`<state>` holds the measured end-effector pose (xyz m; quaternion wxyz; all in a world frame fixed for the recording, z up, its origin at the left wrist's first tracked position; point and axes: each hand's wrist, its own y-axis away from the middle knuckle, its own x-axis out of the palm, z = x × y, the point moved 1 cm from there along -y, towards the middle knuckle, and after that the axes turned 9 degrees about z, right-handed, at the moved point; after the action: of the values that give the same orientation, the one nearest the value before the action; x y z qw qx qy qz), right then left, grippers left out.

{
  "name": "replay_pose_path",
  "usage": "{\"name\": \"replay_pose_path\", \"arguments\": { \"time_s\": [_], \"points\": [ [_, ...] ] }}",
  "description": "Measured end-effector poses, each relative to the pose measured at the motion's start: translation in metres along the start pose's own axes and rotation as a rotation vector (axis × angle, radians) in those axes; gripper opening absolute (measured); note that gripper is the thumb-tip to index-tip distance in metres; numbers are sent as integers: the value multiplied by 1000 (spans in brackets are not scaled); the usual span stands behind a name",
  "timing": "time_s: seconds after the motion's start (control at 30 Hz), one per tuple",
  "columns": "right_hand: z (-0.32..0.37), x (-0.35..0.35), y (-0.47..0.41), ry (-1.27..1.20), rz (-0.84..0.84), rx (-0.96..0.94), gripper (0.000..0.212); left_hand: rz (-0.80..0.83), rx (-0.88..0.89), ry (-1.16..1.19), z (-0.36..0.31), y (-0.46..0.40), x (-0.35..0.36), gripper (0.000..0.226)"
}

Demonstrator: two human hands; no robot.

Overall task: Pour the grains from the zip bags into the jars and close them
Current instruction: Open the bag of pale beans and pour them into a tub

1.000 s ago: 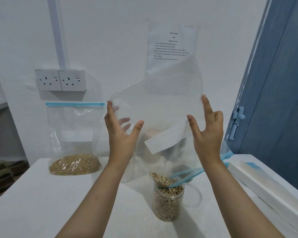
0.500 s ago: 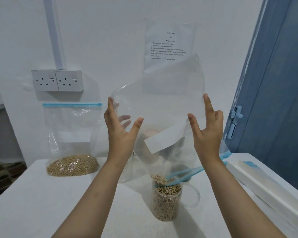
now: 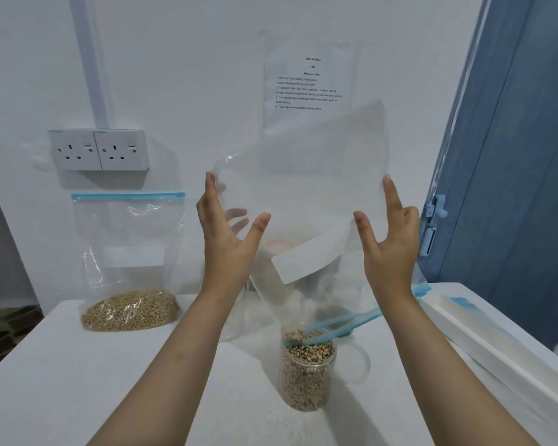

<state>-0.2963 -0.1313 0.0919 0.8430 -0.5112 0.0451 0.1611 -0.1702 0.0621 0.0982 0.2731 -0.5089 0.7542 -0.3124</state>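
White surface [image 3: 78, 381] carries everything, backed by a white wall with a double socket [image 3: 99, 150] and a printed sheet [image 3: 306, 85]. On its far left stands a sealed zip bag [image 3: 128, 262], blue strip along the top, grains heaped in its bottom; it is well apart from the work.

Held upside down over the middle is the emptied zip bag [image 3: 303, 175], its blue zip mouth resting on the rim of the jar [image 3: 306, 371], which is filled with speckled grains right to the top. The left hand [image 3: 229, 239] pinches the bag's left edge between thumb and spread fingers; the right hand [image 3: 388, 243] grips the right edge likewise, index finger straight up and the other fingers curled.

By my judgement the pour into this jar is at its end, with only stray grains left to shake down. Next comes lifting the bag clear without tipping the brimful jar, then finding a lid.

No lid is plainly in view. A pale cylindrical shape [image 3: 279, 249] shows dimly through the plastic; I cannot tell what it is. A clear loop beside the jar may be its handle.
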Motion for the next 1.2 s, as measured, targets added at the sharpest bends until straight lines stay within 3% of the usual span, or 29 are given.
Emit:
{"name": "replay_pose_path", "arguments": {
  "time_s": [0.63, 0.93, 1.2],
  "points": [
    [-13, -7, 3, -74, -12, 119, 62, 91, -33, 24, -10, 0, 13, 95],
    [-17, -23, 26, -2, 103, 72, 89, 104, -32, 31, -7, 9, 28, 93],
    [-20, -26, 24, 19, 46, 79, 86, 130, -22, 32, -12, 2, 36, 91]
  ]
}}
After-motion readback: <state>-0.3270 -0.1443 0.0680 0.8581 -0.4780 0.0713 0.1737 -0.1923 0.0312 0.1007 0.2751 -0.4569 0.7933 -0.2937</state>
